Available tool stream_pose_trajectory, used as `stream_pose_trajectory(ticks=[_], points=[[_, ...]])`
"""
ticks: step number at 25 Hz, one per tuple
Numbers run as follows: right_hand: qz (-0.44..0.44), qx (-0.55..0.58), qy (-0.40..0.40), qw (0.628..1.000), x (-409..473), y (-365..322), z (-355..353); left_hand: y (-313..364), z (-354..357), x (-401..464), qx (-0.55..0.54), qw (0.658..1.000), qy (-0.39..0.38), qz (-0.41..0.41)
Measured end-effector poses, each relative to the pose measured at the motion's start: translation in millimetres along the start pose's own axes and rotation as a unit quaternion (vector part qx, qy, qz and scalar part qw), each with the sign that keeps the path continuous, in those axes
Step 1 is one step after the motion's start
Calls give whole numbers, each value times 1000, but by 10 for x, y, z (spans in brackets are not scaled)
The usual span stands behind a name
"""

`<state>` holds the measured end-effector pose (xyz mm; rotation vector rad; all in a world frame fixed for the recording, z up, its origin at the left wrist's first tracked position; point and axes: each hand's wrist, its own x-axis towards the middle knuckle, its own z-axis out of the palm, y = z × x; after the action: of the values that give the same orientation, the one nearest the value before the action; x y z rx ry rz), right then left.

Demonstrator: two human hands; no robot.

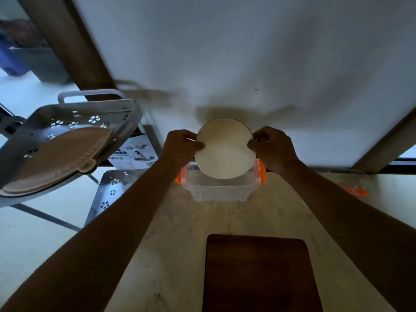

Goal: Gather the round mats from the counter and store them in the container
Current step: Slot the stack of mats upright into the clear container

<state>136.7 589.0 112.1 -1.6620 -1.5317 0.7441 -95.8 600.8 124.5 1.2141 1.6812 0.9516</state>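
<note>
I hold a stack of pale round mats [225, 149] upright and tilted over a clear plastic container [218, 190] with orange latches. My left hand [180, 147] grips the stack's left edge. On the right edge, my right hand [273, 147] pinches it. The stack's lower edge dips just inside the container's open top. The container stands at the far end of the marble counter [171, 255], against the white wall. How many mats are in the stack is not visible.
A dark wooden board [256, 273] lies on the counter close to me. A clear lid with an orange latch [354, 190] rests to the container's right. A grey perforated rack [67, 136] holding a beige item stands off the counter's left side.
</note>
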Motion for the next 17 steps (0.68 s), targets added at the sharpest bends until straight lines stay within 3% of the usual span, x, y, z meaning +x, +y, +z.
stream_pose_trajectory(ticks=[5, 13, 17], points=[[-105, -88, -9, 991, 275, 239, 154, -197, 38, 345, 246, 961, 7, 123], [-147, -215, -42, 965, 403, 515, 444, -674, 85, 571, 325, 923, -7, 204], [-133, -267, -10, 955, 415, 615, 532, -754, 143, 632, 371, 898, -4, 236]])
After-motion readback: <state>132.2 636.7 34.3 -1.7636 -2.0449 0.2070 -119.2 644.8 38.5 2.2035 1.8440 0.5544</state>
